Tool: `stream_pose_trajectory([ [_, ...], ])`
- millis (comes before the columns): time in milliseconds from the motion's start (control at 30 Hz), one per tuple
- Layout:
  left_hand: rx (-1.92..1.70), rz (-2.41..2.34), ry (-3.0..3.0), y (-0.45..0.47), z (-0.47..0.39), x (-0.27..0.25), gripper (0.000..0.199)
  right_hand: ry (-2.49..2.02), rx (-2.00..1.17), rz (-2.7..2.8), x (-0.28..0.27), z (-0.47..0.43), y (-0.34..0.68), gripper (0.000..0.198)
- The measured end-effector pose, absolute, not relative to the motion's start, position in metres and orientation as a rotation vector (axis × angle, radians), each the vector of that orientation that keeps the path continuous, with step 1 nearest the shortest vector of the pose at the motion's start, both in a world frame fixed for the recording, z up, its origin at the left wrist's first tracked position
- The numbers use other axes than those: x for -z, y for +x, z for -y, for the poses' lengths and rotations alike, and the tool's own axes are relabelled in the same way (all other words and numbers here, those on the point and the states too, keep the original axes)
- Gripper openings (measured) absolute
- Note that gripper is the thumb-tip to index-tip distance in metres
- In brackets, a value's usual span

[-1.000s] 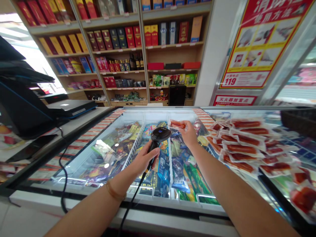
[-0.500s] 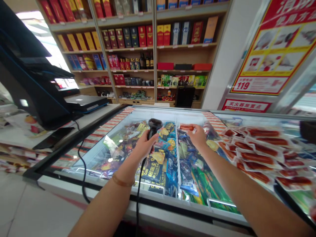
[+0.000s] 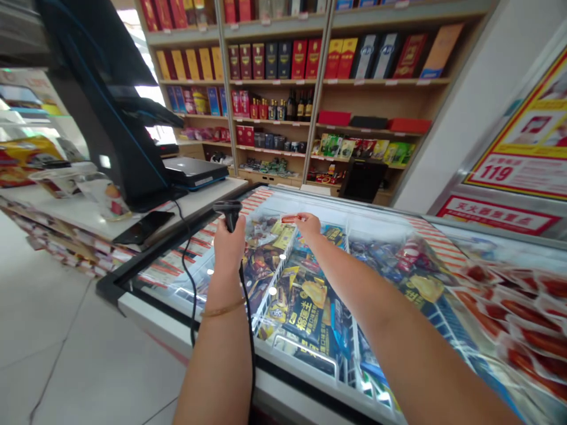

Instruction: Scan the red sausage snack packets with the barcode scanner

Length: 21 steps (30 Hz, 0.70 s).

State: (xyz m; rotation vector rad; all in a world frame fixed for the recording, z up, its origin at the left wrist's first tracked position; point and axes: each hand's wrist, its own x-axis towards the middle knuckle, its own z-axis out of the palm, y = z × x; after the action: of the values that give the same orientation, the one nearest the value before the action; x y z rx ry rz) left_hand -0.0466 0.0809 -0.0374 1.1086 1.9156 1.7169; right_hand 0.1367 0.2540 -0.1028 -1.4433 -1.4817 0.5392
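Note:
My left hand (image 3: 229, 243) is wrapped round the handle of a black barcode scanner (image 3: 227, 208), its head above my fist. The scanner's black cable (image 3: 247, 301) hangs down past my forearm. With its fingers pinched, my right hand (image 3: 309, 225) holds one end of a packaged sausage (image 3: 290, 219), reddish-brown and small in view. Both hands are above the glass top of a chest freezer (image 3: 166, 316). More packed sausages (image 3: 522, 301) are piled on the glass at the right.
Under the glass, wire baskets hold colourful ice-cream packs (image 3: 305, 307). On the left counter stand a black checkout scale (image 3: 197, 170) and a black phone (image 3: 144, 227). Shelves of boxed bottles (image 3: 274, 59) rise behind, and a red notice (image 3: 500, 215) is on the right.
The view has swung left. My right hand has carried the sausage left, towards the scanner. My left hand keeps hold of the scanner, now more upright and further left in view.

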Motion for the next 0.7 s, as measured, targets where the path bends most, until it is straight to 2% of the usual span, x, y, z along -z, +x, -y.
stream_pose_trajectory([
  [167,-1.731,-1.532,1.003,-0.033,-0.080,0.034,0.033,-1.388,-0.676,1.532,0.109,-0.275,0.100,0.034],
  [467,-1.567,-1.132,0.886,-0.015,-0.075,0.029,0.043,-1.271,-0.866,1.579,0.104,-0.259,0.121,0.059],
  [700,-1.406,-1.011,1.052,0.029,-0.070,0.031,0.047,-1.303,-0.772,1.574,0.093,-0.190,0.219,0.048],
])
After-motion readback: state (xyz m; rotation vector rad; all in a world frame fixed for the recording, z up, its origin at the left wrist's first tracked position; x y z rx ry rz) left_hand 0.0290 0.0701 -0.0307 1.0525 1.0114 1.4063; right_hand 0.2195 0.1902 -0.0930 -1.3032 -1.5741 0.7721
